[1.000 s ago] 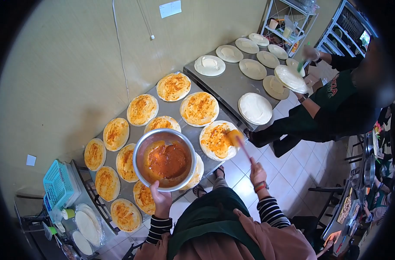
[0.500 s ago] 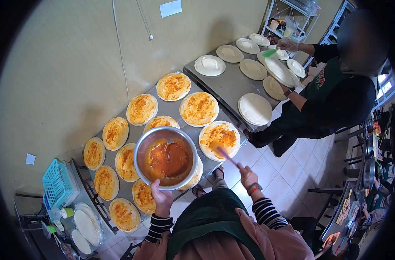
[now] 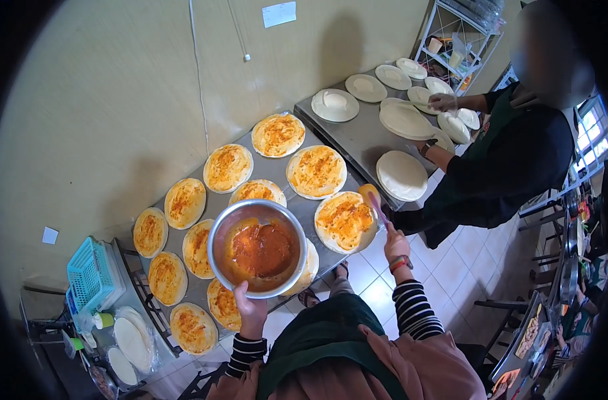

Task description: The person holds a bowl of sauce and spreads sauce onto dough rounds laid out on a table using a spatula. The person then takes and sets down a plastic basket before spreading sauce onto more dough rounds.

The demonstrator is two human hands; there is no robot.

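My left hand point(image 3: 252, 311) grips the rim of a metal bowl point(image 3: 222, 283) with red-orange sauce point(image 3: 264, 250) inside. The bowl hangs over the table, hiding parts of some discs below. In my right hand point(image 3: 396, 244) is a spatula point(image 3: 377, 208) with a purple handle and a sauce-stained head. Its head is at the upper right edge of a round dough disc point(image 3: 346, 222) smeared with orange sauce. More sauced discs, such as one at the top point(image 3: 278, 135) and one at the lower left point(image 3: 194, 329), lie on the metal table point(image 3: 288, 187).
A co-worker point(image 3: 510, 153) at the right holds a pale disc point(image 3: 405, 119) over a second table point(image 3: 357, 130) with several pale discs. A blue basket point(image 3: 90, 274) and bagged discs point(image 3: 132, 340) are at the lower left. A shelf point(image 3: 458, 40) stands behind.
My right hand and the spatula have moved to the disc's upper right, and sauce covers more of it. The co-worker's disc has shifted left over the second table. The view has shifted slightly.
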